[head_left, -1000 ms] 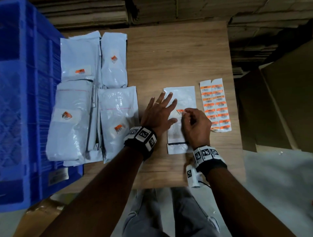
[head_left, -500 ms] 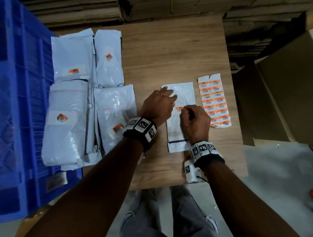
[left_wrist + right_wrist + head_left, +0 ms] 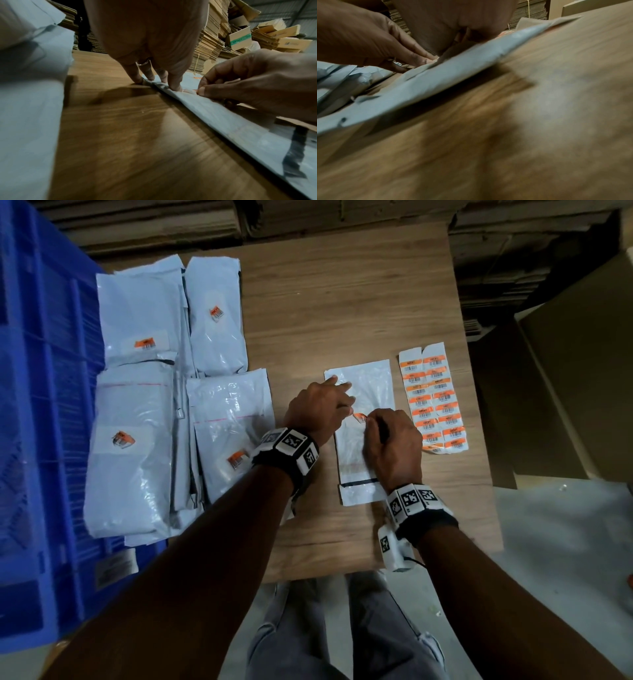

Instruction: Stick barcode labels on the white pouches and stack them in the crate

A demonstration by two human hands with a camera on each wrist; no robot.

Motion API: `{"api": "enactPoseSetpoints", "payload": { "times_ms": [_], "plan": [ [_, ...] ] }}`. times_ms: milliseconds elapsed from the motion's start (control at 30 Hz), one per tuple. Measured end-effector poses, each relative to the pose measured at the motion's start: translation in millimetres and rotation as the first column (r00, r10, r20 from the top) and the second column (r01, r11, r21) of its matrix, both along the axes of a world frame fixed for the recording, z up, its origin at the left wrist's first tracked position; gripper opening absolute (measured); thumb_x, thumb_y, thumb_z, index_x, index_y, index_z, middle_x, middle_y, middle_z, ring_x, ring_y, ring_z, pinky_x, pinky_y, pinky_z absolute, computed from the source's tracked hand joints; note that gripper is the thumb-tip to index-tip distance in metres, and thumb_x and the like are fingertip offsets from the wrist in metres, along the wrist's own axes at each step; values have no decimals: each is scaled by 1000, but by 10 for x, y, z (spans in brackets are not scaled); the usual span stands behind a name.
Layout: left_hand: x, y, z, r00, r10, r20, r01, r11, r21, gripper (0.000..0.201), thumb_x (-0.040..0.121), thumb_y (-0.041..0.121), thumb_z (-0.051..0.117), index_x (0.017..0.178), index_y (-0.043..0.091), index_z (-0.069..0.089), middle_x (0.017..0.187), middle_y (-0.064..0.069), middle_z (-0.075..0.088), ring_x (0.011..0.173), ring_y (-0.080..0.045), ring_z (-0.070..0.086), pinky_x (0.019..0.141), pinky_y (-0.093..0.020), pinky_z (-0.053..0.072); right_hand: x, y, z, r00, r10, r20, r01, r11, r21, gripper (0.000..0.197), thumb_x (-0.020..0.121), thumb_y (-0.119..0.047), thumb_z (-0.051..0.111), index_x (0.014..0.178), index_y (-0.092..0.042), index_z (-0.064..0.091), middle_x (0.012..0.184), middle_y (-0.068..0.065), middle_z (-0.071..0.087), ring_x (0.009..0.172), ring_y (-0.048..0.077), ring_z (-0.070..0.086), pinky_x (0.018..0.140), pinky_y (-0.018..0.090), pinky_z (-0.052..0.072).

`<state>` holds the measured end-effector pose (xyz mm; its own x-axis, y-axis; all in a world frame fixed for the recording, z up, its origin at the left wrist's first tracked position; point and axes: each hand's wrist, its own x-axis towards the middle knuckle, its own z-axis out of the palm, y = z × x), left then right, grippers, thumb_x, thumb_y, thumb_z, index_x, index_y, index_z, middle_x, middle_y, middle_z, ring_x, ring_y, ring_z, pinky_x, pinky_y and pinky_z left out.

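Two hands meet on one white pouch [image 3: 371,378] lying flat on the wooden counter [image 3: 342,302]: right hand [image 3: 392,445] pinches an orange barcode label [image 3: 359,416] in a narrow grip, left hand [image 3: 317,410] presses straight fingers [image 3: 175,83] beside it. Right of the pouch lies the label sheet [image 3: 435,398]; left, labelled pouches [image 3: 137,422] and the blue crate [image 3: 41,405]. Stacked cardboard [image 3: 214,40] stands beyond.
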<state>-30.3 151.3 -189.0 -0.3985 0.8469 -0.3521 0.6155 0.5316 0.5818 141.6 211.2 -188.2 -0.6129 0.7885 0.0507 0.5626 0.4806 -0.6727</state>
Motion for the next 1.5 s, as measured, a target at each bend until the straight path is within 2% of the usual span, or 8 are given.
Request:
{"api": "enactPoseSetpoints", "payload": {
  "times_ms": [400, 567, 800, 1067, 1200, 1300, 1400, 1500],
  "plan": [
    [20, -5, -59, 999, 37, 37, -38, 999, 18, 31, 94, 39, 61, 124, 39, 69, 153, 12, 47, 142, -16, 44, 109, -47, 45, 155, -49, 38, 994, 106, -30, -106, 994, 16, 11, 97, -3, 57, 99, -5, 69, 96, 9, 66, 87, 17, 59, 77, 21, 45],
    [28, -29, -26, 998, 45, 53, -47, 998, 44, 31, 96, 37, 60, 126, 37, 68, 155, 11, 46, 144, -16, 41, 111, -47, 42, 261, -100, 82, 992, 110, -57, -113, 992, -53, 7, 99, -4, 56, 96, -6, 62, 93, 6, 63, 84, 15, 56, 75, 31, 48],
    [58, -45, 60, 1000, -28, 13, 27, 997, 74, 31, 101, 23, 56, 128, 27, 69, 155, 8, 46, 150, -18, 31, 114, -49, 39, 278, -41, 163, 984, -88, -154, 38, 952, -303, 10, 94, -11, 67, 87, -10, 59, 103, 0, 75, 92, 7, 72, 78, 34, 61],
    [166, -119, 57, 998, 62, 15, -64, 981, 183, 44, 97, 12, 52, 136, 29, 61, 154, 10, 47, 150, -12, 28, 114, -41, 40, 309, 55, 297, 931, -274, -241, 165, 905, -393, 10, 88, -10, 77, 88, -4, 68, 85, 7, 74, 80, 23, 72, 78, 34, 61],
    [294, -177, 222, 1000, 14, 21, -16, 994, 111, 58, 94, 29, 65, 149, 28, 46, 161, 8, 35, 154, -13, 18, 120, -42, 32, 298, 63, 366, 895, -345, -284, 172, 853, -493, 25, 88, -7, 78, 110, -11, 66, 92, 6, 76, 90, 16, 74, 83, 34, 61],
    [340, -197, 317, 991, -122, -52, 119, 992, -46, 74, 92, 40, 69, 155, 23, 35, 166, 5, 23, 155, -17, 10, 124, -40, 21, 310, 60, 372, 928, -286, -238, 179, 904, -388, 30, 93, -19, 75, 123, -16, 71, 102, 1, 76, 99, 9, 71, 91, 28, 58],
    [314, -183, 340, 988, -136, -75, 130, 988, -81, 70, 91, 39, 71, 153, 25, 41, 165, 4, 25, 155, -17, 15, 123, -40, 23, 328, 93, 371, 916, -320, -240, 219, 904, -368, 18, 93, -21, 75, 109, -15, 77, 106, 0, 75, 101, 11, 70, 93, 37, 58],
    [305, -153, 370, 985, -104, -135, 97, 994, -57, 52, 91, 32, 70, 141, 25, 57, 155, 4, 44, 147, -18, 33, 116, -41, 35, 324, 143, 397, 891, -367, -269, 237, 879, -415, 10, 92, -16, 75, 100, -8, 75, 99, 2, 76, 95, 13, 72, 89, 32, 59]
  ]
}}
